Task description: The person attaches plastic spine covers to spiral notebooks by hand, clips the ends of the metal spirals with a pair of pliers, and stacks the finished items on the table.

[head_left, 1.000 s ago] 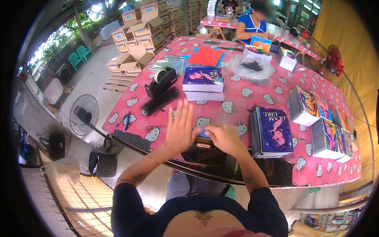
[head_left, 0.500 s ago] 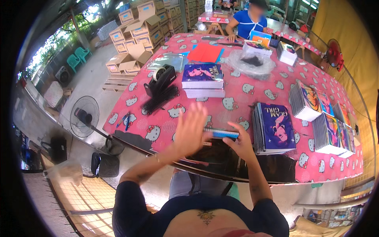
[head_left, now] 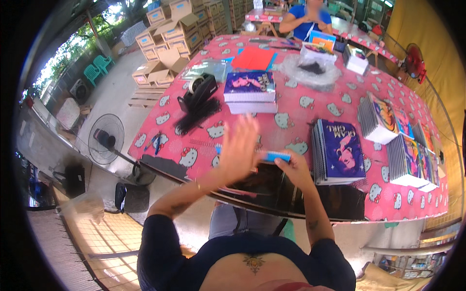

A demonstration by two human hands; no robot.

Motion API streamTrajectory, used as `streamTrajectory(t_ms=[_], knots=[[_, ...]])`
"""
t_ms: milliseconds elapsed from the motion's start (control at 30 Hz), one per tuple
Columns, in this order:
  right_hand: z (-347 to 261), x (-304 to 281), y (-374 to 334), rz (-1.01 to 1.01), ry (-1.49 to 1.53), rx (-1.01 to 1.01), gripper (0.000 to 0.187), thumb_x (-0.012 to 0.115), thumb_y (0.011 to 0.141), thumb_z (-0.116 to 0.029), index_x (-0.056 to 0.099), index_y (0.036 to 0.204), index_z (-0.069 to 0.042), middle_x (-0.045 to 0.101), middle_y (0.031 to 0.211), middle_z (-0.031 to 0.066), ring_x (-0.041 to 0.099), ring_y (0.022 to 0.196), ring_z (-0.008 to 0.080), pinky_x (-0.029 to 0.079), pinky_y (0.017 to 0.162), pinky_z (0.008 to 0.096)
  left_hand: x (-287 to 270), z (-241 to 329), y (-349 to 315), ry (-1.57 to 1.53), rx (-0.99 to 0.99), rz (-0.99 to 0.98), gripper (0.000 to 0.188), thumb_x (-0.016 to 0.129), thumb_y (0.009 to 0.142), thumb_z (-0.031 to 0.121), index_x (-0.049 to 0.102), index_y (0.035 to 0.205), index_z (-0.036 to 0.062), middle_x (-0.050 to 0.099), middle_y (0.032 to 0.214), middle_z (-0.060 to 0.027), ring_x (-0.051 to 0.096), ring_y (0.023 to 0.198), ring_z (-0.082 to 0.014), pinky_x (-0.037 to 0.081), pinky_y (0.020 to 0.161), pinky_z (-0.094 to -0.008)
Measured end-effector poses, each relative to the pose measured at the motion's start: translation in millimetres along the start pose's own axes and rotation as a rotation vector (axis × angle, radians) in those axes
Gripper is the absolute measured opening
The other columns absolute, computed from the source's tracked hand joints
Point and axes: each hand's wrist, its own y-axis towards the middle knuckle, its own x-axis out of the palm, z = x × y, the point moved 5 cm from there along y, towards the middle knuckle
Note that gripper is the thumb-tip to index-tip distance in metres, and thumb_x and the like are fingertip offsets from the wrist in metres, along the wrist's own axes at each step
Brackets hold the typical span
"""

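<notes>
A notebook (head_left: 271, 156) with a blue cover lies almost edge-on to me, above the dark bare strip at the table's front edge. My right hand (head_left: 295, 170) pinches its right end between thumb and fingers. Across its left part my left hand (head_left: 239, 151) is held flat, fingers stretched out and slightly blurred, hiding much of that side. A thin wire coil (head_left: 203, 142) shows left of the left hand; whether it runs into the notebook is hidden. Just beyond my hands sits a stack of purple-covered spiral notebooks (head_left: 250, 92). Another purple stack (head_left: 342, 151) stands to the right.
A black tape dispenser (head_left: 198, 92) and a pile of black coils (head_left: 196, 116) lie at left, near blue-handled pliers (head_left: 157, 140). More notebook stacks (head_left: 410, 162) stand far right. Red sheets (head_left: 253, 58) and clear plastic wrap (head_left: 310, 72) lie farther back. Opposite sits a person (head_left: 308, 22).
My left hand has shifted slightly up and away, and more of the blue notebook shows on its left. The person opposite has raised their hands from the table.
</notes>
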Motion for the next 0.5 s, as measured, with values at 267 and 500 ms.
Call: streamTrajectory(t_ms=[267,500], knots=[[-11,3,7,-0.049,-0.091,0.043,0.028,0.067,0.096,-0.017,0.068,0.119,-0.001,0.061,0.080,-0.0025,0.047,0.073,0.0048,0.039,0.062,0.0242,5,-1,10,-0.157,0.027,0.096,0.080,0.052,0.097,0.052,0.034,0.150,-0.0061,0.034,0.157,-0.0279,0.026,0.150,-0.0400,0.014,0.119,-0.0614],[-16,6,6,-0.088,-0.141,0.040,0.028,0.065,0.096,-0.013,0.066,0.121,-0.001,0.061,0.079,0.0031,0.047,0.069,0.0060,0.041,0.060,0.0262,19,15,-9,-0.221,0.185,0.022,0.084,0.050,0.096,0.057,0.035,0.150,-0.0053,0.035,0.156,-0.0281,0.027,0.150,-0.0409,0.017,0.118,-0.0619]])
